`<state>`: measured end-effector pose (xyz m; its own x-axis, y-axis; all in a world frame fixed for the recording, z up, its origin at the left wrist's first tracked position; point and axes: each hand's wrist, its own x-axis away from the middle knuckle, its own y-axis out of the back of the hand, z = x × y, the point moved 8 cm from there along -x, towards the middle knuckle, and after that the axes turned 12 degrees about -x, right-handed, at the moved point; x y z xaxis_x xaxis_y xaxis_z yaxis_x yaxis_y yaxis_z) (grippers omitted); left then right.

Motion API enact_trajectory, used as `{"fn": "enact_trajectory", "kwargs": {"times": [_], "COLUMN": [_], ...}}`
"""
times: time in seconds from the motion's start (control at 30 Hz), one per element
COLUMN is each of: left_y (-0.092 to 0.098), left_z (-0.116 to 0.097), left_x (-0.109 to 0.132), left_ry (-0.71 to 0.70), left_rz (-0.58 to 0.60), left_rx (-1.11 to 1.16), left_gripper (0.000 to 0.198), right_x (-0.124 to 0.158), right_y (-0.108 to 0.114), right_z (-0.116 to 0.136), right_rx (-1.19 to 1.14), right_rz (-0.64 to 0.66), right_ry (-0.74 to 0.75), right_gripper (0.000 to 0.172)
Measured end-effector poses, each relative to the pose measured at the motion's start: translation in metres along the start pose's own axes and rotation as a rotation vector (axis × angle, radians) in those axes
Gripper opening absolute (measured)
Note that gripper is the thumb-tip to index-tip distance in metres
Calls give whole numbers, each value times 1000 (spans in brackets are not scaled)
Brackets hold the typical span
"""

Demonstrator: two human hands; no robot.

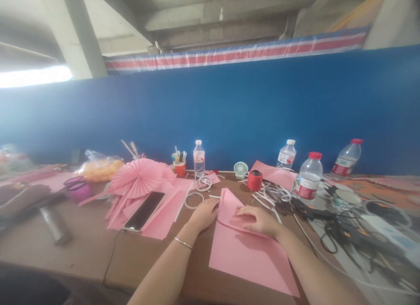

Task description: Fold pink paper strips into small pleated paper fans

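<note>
— What carries everything?
— The brown tabletop [93, 250]. At five o'clock in view lies the pink paper sheet [251, 263], its far part seemingly folded into a flap [231, 207], placed close, presumably for easy reach.
— And the pleated paper rosette [139, 180]?
— At ten o'clock from the sheet, probably parked there to leave working room.
— What of the right hand [260, 221] and left hand [206, 214]?
— The right rests loosely spread on the flap, gripping nothing, likely steadying it. The left touches the sheet's edge towards ten o'clock; whether it pinches, I cannot tell.
— Anything smaller?
— A smartphone [145, 211] past nine o'clock, perhaps weighing down other pink sheets [164, 224]; a mini fan [241, 169] at twelve.
</note>
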<state>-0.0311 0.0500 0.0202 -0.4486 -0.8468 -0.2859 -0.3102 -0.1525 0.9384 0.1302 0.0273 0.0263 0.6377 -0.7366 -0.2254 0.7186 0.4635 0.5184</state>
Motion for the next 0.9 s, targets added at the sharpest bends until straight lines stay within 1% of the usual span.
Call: {"fn": "enact_trajectory", "kwargs": {"times": [0.1,0.17,0.37,0.43,0.53,0.63,0.73,0.83,0.9], "left_y": [-4,-6,-9,-12,-15,-15,-12,-9,-1], "left_z": [1,1,-18,-22,-24,-22,-18,-13,-15], "left_x": [-1,-1,1,2,2,3,3,1,1], "left_ry": [-9,-17,-163,-187,-195,-177,-152,-112,-87], "left_rz": [13,23,46,62,81,85,74,56,-6], "left_rx": [-20,-22,-89,-99,-93,-81,-55,34,203], "left_gripper": [38,40,52,55,57,54,50,48,48], "right_x": [1,2,1,1,1,0,-1,2,7], "right_y": [1,1,-4,-6,-8,-7,2,21,33], "right_z": [1,2,9,10,8,6,5,5,1], "right_rx": [-6,10,48,52,73,149,275,394,416], "right_rz": [-26,-34,0,12,18,4,-98,-317,-442], "right_ry": [-23,-14,37,39,36,37,59,101,110], "right_gripper": [40,39,37,35,35,35,30,25,25]}}
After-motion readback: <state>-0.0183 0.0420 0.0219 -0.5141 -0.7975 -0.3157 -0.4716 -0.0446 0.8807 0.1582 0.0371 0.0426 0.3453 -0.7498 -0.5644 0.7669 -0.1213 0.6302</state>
